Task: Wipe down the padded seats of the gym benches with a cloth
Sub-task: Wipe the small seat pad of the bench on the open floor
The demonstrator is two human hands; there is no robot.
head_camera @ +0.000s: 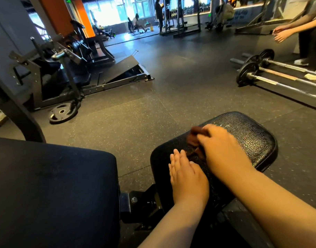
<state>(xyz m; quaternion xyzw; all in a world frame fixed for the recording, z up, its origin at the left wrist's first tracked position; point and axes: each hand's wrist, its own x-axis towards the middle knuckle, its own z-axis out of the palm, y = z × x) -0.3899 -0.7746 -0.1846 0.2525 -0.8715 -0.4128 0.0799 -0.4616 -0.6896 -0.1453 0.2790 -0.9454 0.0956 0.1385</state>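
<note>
A black textured padded seat [250,133] of a gym bench lies in front of me at lower centre-right. My right hand [223,147] grips a dark brown cloth [195,138] and holds it down on the middle of the seat; the hand is motion-blurred. My left hand [186,174] rests flat on the near left part of the same seat, fingers straight and together. A second, larger black pad [51,185] of the bench fills the lower left.
A weight plate [63,111] lies on the rubber floor at left beside a black machine frame [67,72]. Loaded barbells [272,74] lie at right, where another person [307,33] stands with hands out. Open floor stretches ahead.
</note>
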